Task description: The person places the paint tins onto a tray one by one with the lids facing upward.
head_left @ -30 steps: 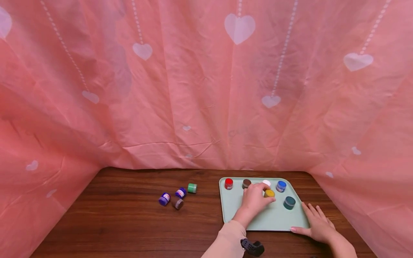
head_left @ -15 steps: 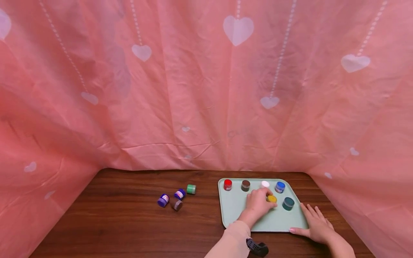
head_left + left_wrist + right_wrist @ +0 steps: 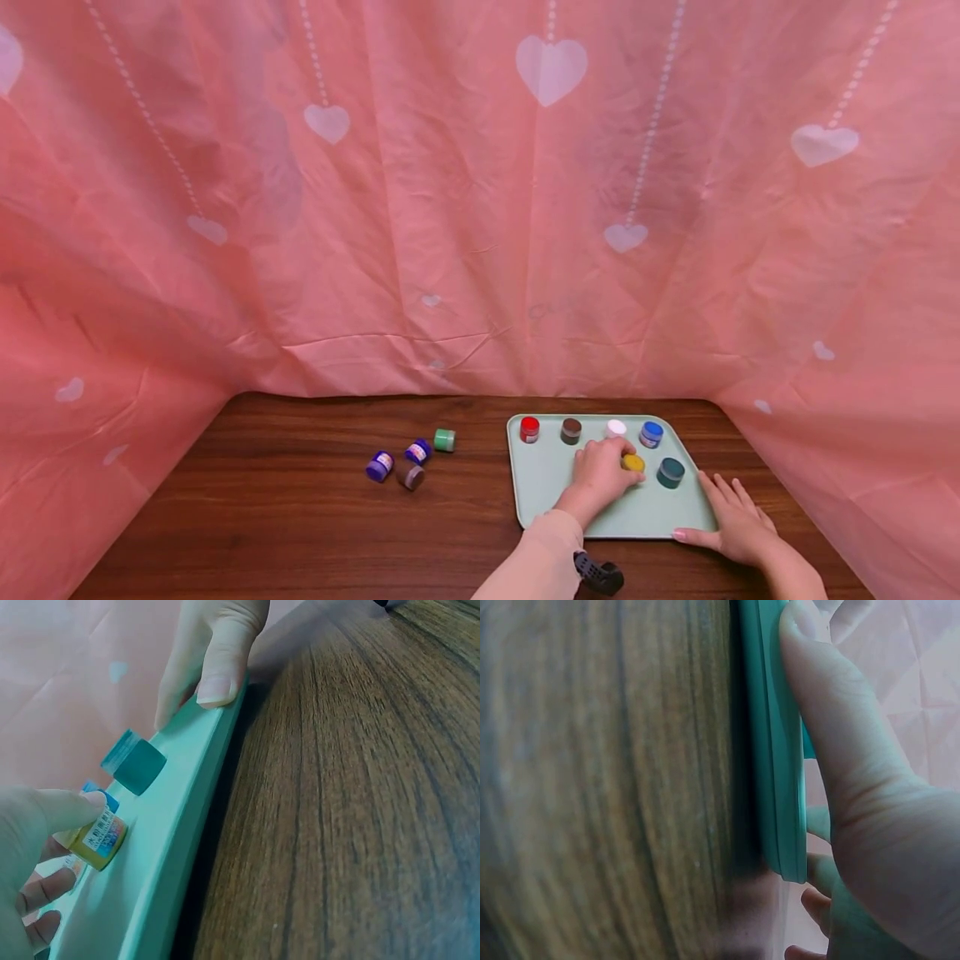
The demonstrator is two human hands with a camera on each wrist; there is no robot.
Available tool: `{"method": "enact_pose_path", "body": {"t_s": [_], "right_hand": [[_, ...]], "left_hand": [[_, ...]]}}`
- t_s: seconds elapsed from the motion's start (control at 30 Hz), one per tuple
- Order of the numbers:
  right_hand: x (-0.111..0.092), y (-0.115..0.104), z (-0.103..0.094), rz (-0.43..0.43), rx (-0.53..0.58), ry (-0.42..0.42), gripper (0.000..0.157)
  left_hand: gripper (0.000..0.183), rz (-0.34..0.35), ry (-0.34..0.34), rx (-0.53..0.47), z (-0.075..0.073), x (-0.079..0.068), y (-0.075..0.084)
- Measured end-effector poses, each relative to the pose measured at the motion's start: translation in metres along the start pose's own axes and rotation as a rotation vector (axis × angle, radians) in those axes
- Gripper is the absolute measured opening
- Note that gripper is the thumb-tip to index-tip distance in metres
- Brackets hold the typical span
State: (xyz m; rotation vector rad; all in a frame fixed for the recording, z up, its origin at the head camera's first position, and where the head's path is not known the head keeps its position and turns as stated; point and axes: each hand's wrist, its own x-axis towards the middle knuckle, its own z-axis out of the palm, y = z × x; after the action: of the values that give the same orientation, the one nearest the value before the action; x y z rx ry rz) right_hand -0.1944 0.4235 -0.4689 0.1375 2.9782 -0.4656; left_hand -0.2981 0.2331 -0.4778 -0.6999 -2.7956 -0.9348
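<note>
My left hand [image 3: 600,477] pinches a small paint jar with a yellow lid [image 3: 633,463] between thumb and fingers, over the pale green tray [image 3: 547,487]. In the left wrist view this yellow jar [image 3: 101,844] shows a printed label and looks upright on the tray. Beside it stands a dark teal paint jar [image 3: 671,473]. Along the tray's back are red [image 3: 529,430], brown [image 3: 571,431], white [image 3: 616,428] and blue [image 3: 651,434] jars. My right hand [image 3: 738,525] rests at the tray's front right corner, thumb on the rim, fingers extended along the side.
Left of the tray, on the dark wooden table [image 3: 300,517], lie two purple jars [image 3: 380,467], a brown-grey jar [image 3: 410,476] and a green jar [image 3: 445,440]. A pink curtain [image 3: 450,250] with hearts closes off the back and sides.
My left hand has moved the yellow jar slightly right and toward the front, nearer the teal jar; over the last half second it hardly moves. The right hand stays at the tray corner.
</note>
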Motion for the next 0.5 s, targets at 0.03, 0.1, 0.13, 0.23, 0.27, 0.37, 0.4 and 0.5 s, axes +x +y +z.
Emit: {"method": "enact_pose_path", "body": {"t_s": [0.03, 0.1, 0.13, 0.23, 0.27, 0.37, 0.4, 0.5], "right_hand": [[0.000, -0.001, -0.001, 0.001, 0.001, -0.001, 0.111], [0.000, -0.002, -0.001, 0.002, 0.003, -0.005, 0.111], [0.000, -0.002, -0.002, 0.002, 0.004, -0.007, 0.111], [0.000, -0.003, -0.002, 0.004, 0.007, -0.014, 0.111], [0.000, -0.002, -0.002, 0.003, 0.006, -0.016, 0.111], [-0.001, -0.002, -0.002, -0.001, 0.003, -0.011, 0.111], [-0.001, -0.002, -0.002, -0.003, 0.001, -0.006, 0.111], [-0.002, -0.002, -0.003, -0.007, 0.001, 0.001, 0.110]], "left_hand": [[0.031, -0.002, -0.007, 0.005, -0.001, 0.000, 0.000], [0.034, 0.000, -0.017, 0.019, -0.002, -0.002, 0.001], [0.035, 0.004, -0.019, 0.035, -0.003, -0.003, 0.001], [0.042, 0.026, -0.024, 0.074, -0.007, -0.007, 0.000], [0.044, 0.037, -0.023, 0.087, -0.009, -0.009, 0.000], [0.048, 0.078, -0.018, 0.118, -0.015, -0.014, -0.001], [0.049, 0.091, -0.015, 0.131, -0.017, -0.016, -0.002], [0.049, 0.123, -0.003, 0.170, -0.025, -0.021, -0.003]]}}
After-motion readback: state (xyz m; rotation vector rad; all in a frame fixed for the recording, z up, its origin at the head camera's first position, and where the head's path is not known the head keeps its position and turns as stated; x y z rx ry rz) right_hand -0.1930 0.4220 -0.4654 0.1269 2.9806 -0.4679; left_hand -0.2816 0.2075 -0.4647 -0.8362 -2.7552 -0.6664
